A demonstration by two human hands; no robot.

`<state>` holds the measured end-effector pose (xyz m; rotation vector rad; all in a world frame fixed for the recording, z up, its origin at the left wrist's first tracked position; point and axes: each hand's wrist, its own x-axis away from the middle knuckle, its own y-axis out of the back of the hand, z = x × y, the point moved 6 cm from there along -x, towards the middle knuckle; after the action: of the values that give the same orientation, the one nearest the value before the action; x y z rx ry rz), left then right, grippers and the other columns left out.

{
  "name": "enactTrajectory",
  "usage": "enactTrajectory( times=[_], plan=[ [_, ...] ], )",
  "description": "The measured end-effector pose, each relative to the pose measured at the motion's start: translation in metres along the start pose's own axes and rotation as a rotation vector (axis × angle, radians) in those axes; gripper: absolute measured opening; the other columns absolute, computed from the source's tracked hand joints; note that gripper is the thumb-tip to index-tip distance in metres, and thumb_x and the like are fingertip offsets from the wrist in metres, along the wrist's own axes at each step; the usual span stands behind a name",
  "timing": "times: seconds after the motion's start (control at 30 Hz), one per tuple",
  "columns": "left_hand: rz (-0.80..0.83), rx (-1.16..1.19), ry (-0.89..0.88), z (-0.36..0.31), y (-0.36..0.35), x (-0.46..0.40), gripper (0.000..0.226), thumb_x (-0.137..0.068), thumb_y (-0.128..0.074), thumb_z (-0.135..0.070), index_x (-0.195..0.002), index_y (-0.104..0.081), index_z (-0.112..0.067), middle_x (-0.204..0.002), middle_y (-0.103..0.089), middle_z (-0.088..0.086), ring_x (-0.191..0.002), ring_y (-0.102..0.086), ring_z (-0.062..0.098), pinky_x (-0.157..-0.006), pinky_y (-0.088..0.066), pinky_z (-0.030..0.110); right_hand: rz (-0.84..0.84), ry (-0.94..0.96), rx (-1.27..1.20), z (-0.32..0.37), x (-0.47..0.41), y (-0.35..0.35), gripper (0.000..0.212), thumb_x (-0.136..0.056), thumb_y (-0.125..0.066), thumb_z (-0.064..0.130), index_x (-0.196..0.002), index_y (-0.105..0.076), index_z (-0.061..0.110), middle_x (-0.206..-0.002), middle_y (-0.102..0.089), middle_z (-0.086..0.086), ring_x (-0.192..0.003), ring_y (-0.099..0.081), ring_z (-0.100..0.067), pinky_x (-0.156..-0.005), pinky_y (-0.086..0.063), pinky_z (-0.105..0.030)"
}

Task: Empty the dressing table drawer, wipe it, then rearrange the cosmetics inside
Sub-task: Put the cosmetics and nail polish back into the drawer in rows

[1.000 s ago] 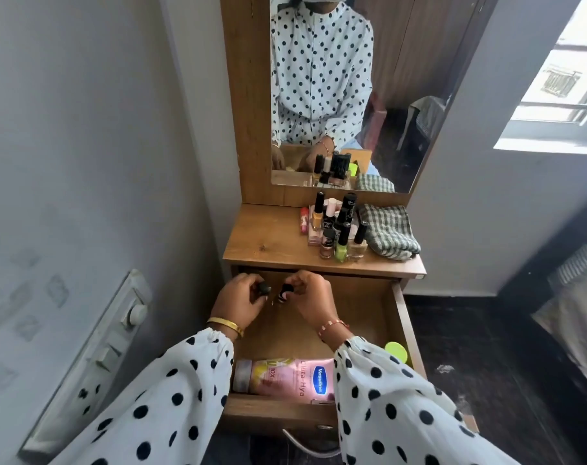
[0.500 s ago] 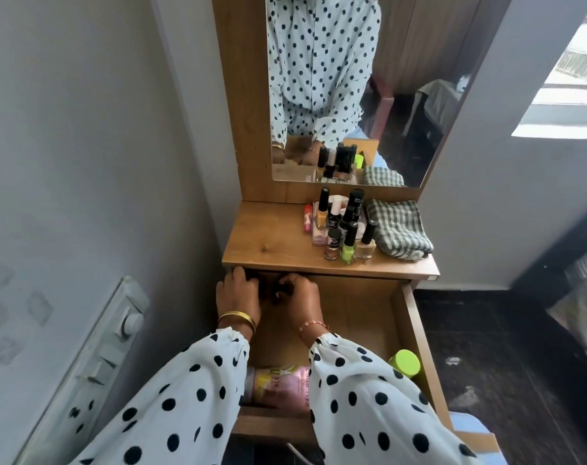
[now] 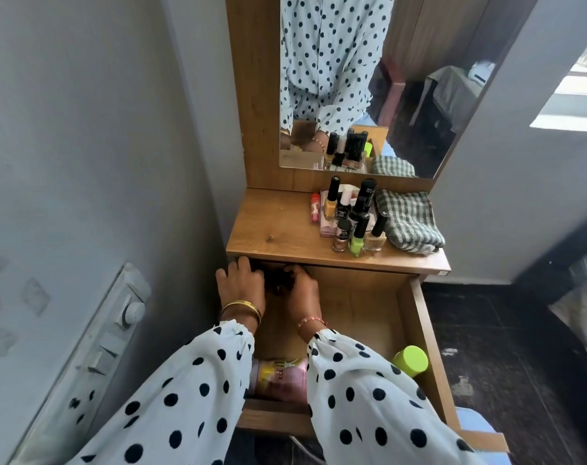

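Note:
The wooden drawer [image 3: 421, 330] of the dressing table stands pulled out. Both my hands reach into its back left corner, under the table top [image 3: 278, 226]. My left hand [image 3: 241, 285] and my right hand [image 3: 303, 292] curl their fingers round small dark-capped nail polish bottles [image 3: 279, 280], mostly hidden in shadow between them. A pink lotion bottle [image 3: 282, 377] lies on its side at the drawer's front, partly under my sleeves. A lime-green lidded jar [image 3: 410, 360] sits by the drawer's right wall. Several nail polishes and other cosmetics [image 3: 352, 223] stand clustered on the table top.
A folded green checked cloth [image 3: 407, 219] lies on the table top, right of the cosmetics. The mirror [image 3: 352, 78] rises behind. A switch panel [image 3: 117, 330] juts from the left wall, close to my left sleeve. Dark floor lies to the right.
Both hands moved from mid-drawer to the back left corner under the table top, carrying the small bottles. The view tilted down and closer.

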<state>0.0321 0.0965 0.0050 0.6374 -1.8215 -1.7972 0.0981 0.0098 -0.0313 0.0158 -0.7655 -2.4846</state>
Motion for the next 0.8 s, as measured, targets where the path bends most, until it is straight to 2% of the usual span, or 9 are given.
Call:
enactTrajectory(
  times=[0.37,0.5,0.6,0.8],
  plan=[
    [-0.017,0.014,0.006,0.001,0.003,0.002,0.028,-0.092,-0.043,-0.012,-0.113,-0.059,-0.015,-0.123,-0.046,0.012,-0.116,-0.044,0.031,-0.098,-0.031,0.042,-0.053,-0.024,-0.032,0.0,0.0,-0.001,0.031,-0.086,-0.052,-0.003,-0.115,-0.058,0.006,-0.11,-0.066,-0.015,-0.102,-0.062,-0.026,-0.091,-0.05,-0.034],
    [-0.031,0.043,-0.001,0.003,0.001,0.001,0.026,-0.091,-0.044,-0.012,-0.112,-0.06,-0.015,-0.122,-0.047,0.011,-0.114,-0.044,0.031,-0.096,-0.032,0.041,-0.075,-0.035,-0.048,-0.004,0.001,0.002,0.03,-0.083,-0.052,-0.003,-0.111,-0.06,0.005,-0.102,-0.068,-0.018,-0.097,-0.064,-0.031,-0.087,-0.052,-0.037],
    [-0.034,0.062,-0.004,0.005,0.002,0.002,0.026,-0.09,-0.046,-0.012,-0.111,-0.061,-0.015,-0.122,-0.047,0.011,-0.114,-0.045,0.031,-0.096,-0.032,0.041,-0.066,-0.043,-0.05,-0.007,0.004,0.007,0.029,-0.084,-0.052,-0.003,-0.11,-0.06,0.006,-0.101,-0.068,-0.015,-0.095,-0.064,-0.028,-0.088,-0.052,-0.037],
    [0.016,0.115,-0.008,0.0,0.015,0.003,0.026,-0.09,-0.048,-0.017,-0.113,-0.061,-0.015,-0.123,-0.051,0.011,-0.118,-0.045,0.03,-0.099,-0.035,0.043,-0.099,-0.037,-0.023,-0.008,0.011,0.02,0.028,-0.084,-0.056,0.001,-0.111,-0.061,0.006,-0.104,-0.069,-0.012,-0.097,-0.063,-0.023,-0.085,-0.048,-0.025]
  ],
)
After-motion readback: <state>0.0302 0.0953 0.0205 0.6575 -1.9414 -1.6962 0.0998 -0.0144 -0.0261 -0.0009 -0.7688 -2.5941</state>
